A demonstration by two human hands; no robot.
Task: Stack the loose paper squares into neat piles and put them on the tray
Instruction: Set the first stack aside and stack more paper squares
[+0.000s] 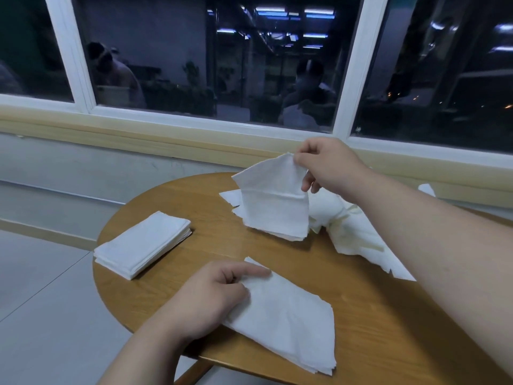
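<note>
My right hand (324, 165) pinches the top corner of a white paper square (273, 195) and holds it lifted above a loose heap of white squares (352, 232) at the table's far right. My left hand (213, 295) rests on the near pile of squares (291, 323) at the table's front edge, index finger stretched out over its top and the other fingers curled on the paper's left edge. A neat squared pile (144, 243) lies at the table's left edge. No tray is in view.
The round wooden table (211, 201) stands close to a wall with a cream window sill (138, 126). Grey floor tiles (41, 287) lie to the left. One stray white sheet (427, 188) lies beyond my right forearm.
</note>
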